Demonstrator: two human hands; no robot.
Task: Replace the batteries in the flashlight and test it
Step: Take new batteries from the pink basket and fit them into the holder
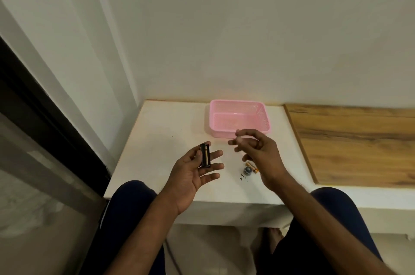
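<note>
A black cylindrical battery holder point(205, 155) with a gold-toned battery showing in it lies across the fingers of my left hand point(195, 171), palm up above the white table point(157, 140). My right hand point(256, 151) hovers to the right of it, near the pink basket point(240, 117), fingers loosely curled and apart, nothing visible in them. On the table under that hand stands a small round grey flashlight cap point(247, 171), with an orange-tipped battery point(253, 168) beside it.
The pink basket sits at the back of the table near the wall and looks empty. A wooden board point(359, 140) lies to the right. Small dark specks point(242, 177) lie by the cap. My knees flank the table's front edge.
</note>
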